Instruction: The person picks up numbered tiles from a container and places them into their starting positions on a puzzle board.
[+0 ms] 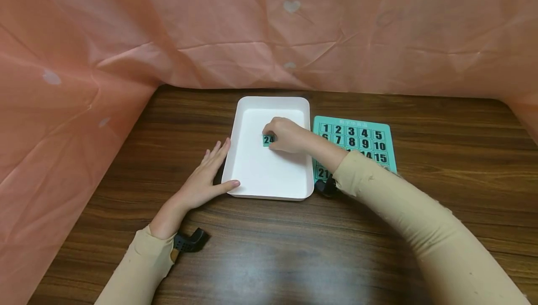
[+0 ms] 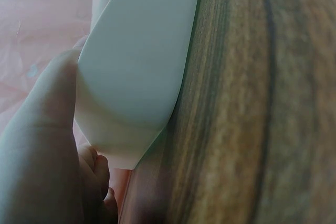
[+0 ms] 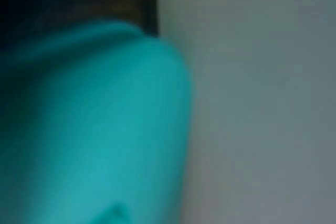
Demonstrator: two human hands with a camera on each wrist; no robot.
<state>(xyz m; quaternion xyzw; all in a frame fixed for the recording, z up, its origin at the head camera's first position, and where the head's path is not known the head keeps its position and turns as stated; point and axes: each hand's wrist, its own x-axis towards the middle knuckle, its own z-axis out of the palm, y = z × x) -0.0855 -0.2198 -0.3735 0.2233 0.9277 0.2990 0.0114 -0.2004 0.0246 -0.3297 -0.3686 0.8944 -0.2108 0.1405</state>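
Note:
My right hand (image 1: 289, 135) reaches into the white tray (image 1: 269, 182) and pinches a small green number tile (image 1: 267, 140) marked 24 between thumb and fingers. Whether the tile touches the tray floor, I cannot tell. On the tray's left side rests my left hand (image 1: 202, 177), its fingers stretched along the outer wall and its thumb over the near left corner. The left wrist view shows the thumb (image 2: 44, 114) against the tray wall (image 2: 136, 66). Under my right forearm lies a green number board (image 1: 365, 132), partly hidden; its edge (image 3: 115, 129) is blurred in the right wrist view.
Everything lies on a dark wood-grain table (image 1: 260, 244). The board stands close against the tray's right side. A pink cloth (image 1: 269, 29) hangs behind the table and along its left. Black wrist devices (image 1: 192, 240) stick out below both wrists.

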